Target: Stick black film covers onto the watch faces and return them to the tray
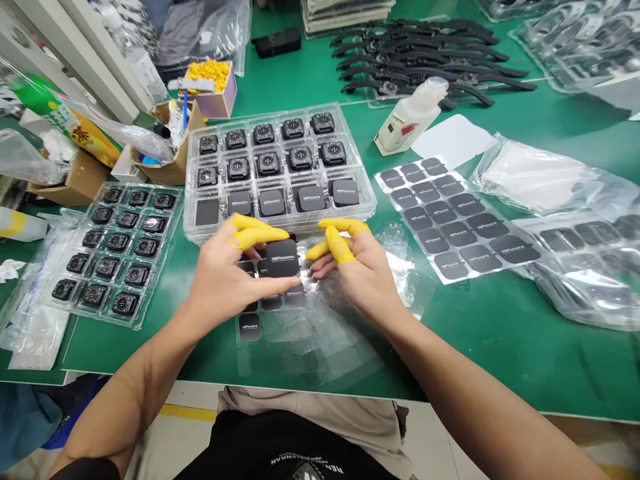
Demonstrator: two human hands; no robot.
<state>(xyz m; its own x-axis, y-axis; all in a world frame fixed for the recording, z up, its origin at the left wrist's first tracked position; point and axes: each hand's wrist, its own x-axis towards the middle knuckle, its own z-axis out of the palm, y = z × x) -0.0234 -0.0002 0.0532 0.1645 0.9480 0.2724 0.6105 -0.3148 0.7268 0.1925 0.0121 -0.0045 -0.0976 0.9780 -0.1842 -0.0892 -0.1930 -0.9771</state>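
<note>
My left hand (225,267), with yellow finger cots on some fingers, is closed around a black square watch body (281,257) with pale lettering on its face. The grip is between fingers above and thumb below. Just to its right, my right hand (350,257) also wears yellow finger cots. Its thumb and index fingertips meet in a pinch, and whatever may be between them cannot be made out. Beneath both hands lies a clear sheet (300,340) with several black square stickers (250,327) on it. Crumpled clear film (400,267) lies beside the right hand.
A clear tray (367,200) of watch bodies stands behind my hands; another tray (107,267) lies left. Right are a sticker sheet (443,213), a white bottle (410,117) and plastic bags (540,173). Black straps (425,57) and a box of yellow finger cots (225,100) are farther back.
</note>
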